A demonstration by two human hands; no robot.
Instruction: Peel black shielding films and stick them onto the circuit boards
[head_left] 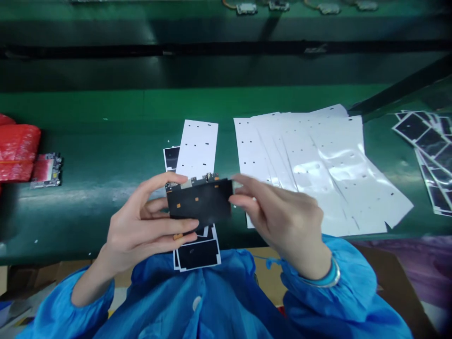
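A circuit board covered by a black sheet [201, 203] is held above the bench's front edge, with small copper-coloured spots showing through the black. My left hand [148, 221] grips its left end, fingers at the top edge and across the lower face. At the right end, my right hand [278, 216] pinches the sheet's edge between thumb and forefinger. Beneath the board lie black rectangles with white borders [197, 254]. Just behind it is a white sheet with small dark holes [197, 146].
Overlapping white sheets [303, 165] spread to the right. More black sheets with white frames [434, 150] lie at the far right. Red wrapped packs [17, 153] and a circuit board [47, 170] sit at the left. Small boards [247, 8] line the shelf above.
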